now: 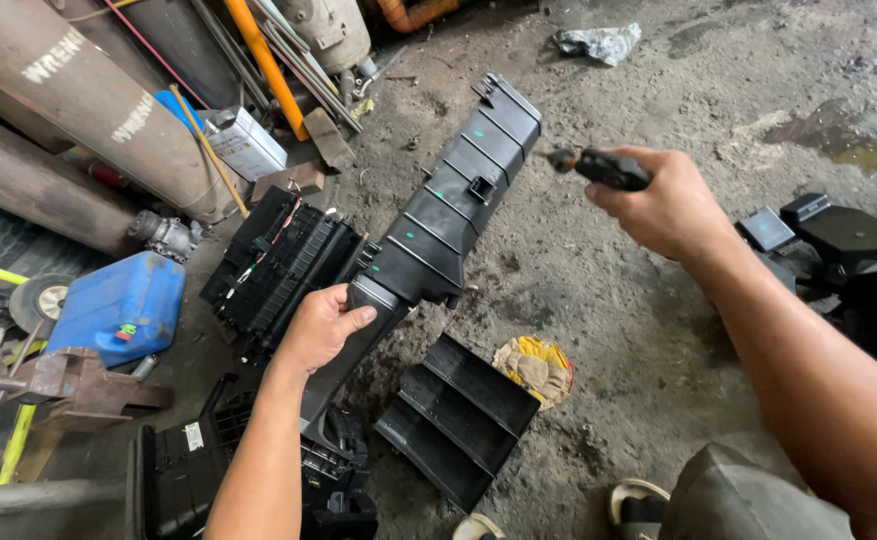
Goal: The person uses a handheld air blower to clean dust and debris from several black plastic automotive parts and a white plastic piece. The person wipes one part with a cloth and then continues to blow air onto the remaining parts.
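Head cam, looking down at a dirty concrete floor (608, 300). My reference is the long black plastic duct (448, 215), lying diagonally across the middle of the floor.

My left hand (323, 325) is wrapped around the duct's near, lower end, fingers curled over the top, thumb on the side. The far end of the duct points up and away.

My right hand (663, 205) is raised to the right of the duct, apart from it, fist clenched around a dark tool handle (608, 168). Its tip points back toward the duct; can't tell the tool type.

Around the duct:
- left, just beside it: a black finned housing (278, 265) with wiring
- further left: a blue jerrycan (123, 305) and rusty gas cylinders (78, 110)
- below it, near my left hand: a black louvred panel (458, 420)
- right of that panel: a yellow rag (536, 368)
- well right of the duct: more black plastic parts (848, 240)
- far end, beyond it: a crumpled grey scrap (598, 42)
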